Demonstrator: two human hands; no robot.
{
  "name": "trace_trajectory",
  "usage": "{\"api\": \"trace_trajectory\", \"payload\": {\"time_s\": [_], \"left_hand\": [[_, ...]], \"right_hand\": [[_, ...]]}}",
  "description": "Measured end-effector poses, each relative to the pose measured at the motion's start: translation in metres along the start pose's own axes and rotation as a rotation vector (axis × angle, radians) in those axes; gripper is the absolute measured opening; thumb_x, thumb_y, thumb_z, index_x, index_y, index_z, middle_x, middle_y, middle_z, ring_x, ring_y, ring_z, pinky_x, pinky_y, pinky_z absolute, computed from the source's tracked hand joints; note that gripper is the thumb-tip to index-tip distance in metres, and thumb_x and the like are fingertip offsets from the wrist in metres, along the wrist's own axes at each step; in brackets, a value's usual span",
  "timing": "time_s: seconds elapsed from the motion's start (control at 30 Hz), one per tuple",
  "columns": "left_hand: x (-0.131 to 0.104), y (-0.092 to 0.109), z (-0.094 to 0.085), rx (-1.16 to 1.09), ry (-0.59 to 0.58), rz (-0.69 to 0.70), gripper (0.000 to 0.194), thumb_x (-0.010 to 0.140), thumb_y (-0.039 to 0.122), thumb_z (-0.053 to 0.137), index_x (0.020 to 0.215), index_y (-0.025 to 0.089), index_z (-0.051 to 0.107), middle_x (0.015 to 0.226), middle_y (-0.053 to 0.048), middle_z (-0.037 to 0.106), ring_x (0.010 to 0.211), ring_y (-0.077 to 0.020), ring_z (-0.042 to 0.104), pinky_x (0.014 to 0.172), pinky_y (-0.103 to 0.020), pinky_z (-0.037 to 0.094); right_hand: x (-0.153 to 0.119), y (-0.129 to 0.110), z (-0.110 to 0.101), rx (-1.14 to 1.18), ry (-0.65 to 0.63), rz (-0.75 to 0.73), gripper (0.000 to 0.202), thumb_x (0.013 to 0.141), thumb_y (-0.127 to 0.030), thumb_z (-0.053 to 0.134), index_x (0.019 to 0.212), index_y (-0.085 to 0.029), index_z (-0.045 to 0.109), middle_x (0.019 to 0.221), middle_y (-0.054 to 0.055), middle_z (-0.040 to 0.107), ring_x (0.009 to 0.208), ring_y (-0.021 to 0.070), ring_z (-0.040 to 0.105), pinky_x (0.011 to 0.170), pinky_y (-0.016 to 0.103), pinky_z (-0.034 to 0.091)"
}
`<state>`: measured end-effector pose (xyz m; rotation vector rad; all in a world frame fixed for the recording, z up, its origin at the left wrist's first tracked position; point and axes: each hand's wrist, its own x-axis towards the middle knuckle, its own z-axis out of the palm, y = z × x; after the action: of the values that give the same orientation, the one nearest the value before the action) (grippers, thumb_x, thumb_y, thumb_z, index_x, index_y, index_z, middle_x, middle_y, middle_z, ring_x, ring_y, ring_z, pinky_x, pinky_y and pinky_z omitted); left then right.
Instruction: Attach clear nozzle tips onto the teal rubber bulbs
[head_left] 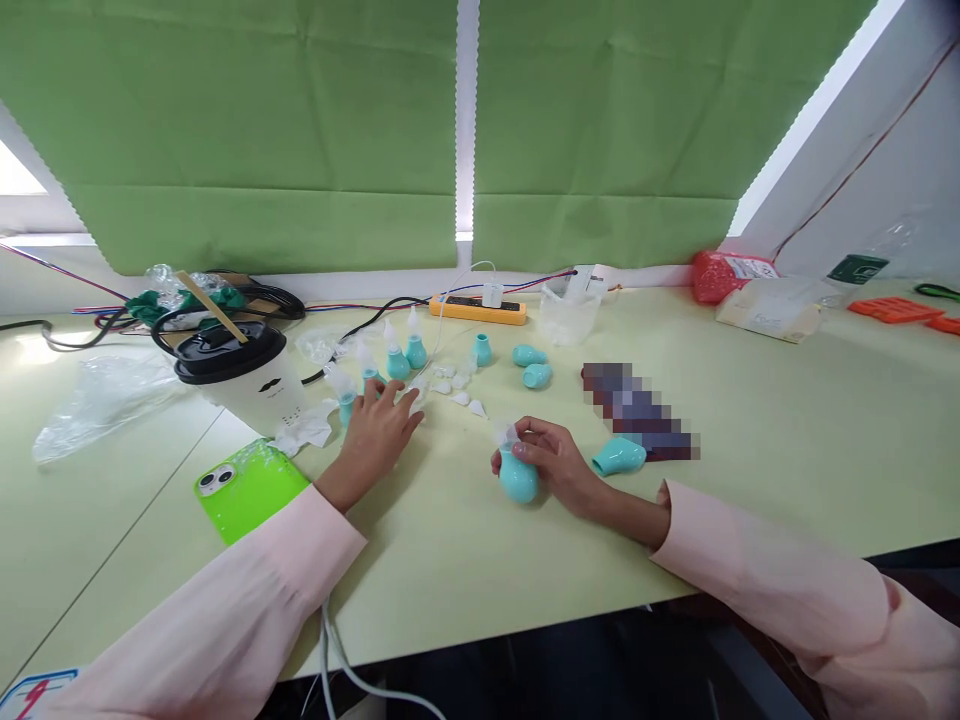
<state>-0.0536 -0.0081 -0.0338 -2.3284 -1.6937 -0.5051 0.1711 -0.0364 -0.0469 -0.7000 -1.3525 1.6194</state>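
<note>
right hand (559,468) grasps a teal squeeze bulb (518,480), five o'clock from loose nozzle tips (460,398); likely light, squashy, best held by its neck. whether the left hand (375,432) grips anything, i cannot tell.

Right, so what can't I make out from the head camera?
All in the head view:
- Left hand: fingers partly cover a bulb; contact unclear.
- Right hand: the held teal bulb hides some fingers.
- White cup: lid hides the contents.
- Dark slab: pixelation masks it.
- Blue-edged item: cut off at lower left.
- Bottle label: too small to read.
</note>
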Motion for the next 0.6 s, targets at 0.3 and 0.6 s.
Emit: {"api": "trace_trajectory", "payload": {"time_s": [0.3, 0.6], "left_hand": [[0.004, 0.005, -0.002, -0.138, -0.082, -0.046, 0.02, 0.072, 0.013, 0.042, 0.083, 0.013, 0.059, 0.078, -0.01, 0.059, 0.079, -0.024, 0.053, 0.065, -0.035, 0.04], [-0.017, 0.042, -0.027, -1.613, -0.275, -0.495, 0.033, 0.062, 0.026, 0.065, 0.092, 0.011, 0.06, 0.074, -0.003, 0.062, 0.067, -0.0141, 0.061, 0.074, -0.033, 0.05]], "right_hand": [[-0.001, -0.002, 0.007, -0.124, -0.005, 0.0, 0.022, 0.067, -0.033, 0.061, 0.073, -0.015, 0.05, 0.06, 0.0, 0.055, 0.053, 0.011, 0.053, 0.05, 0.026, 0.044], [-0.008, 0.005, 0.007, -0.58, 0.157, -0.182, 0.022, 0.069, -0.035, 0.058, 0.081, -0.017, 0.055, 0.066, 0.0, 0.057, 0.052, 0.0098, 0.052, 0.047, 0.021, 0.044]]}}
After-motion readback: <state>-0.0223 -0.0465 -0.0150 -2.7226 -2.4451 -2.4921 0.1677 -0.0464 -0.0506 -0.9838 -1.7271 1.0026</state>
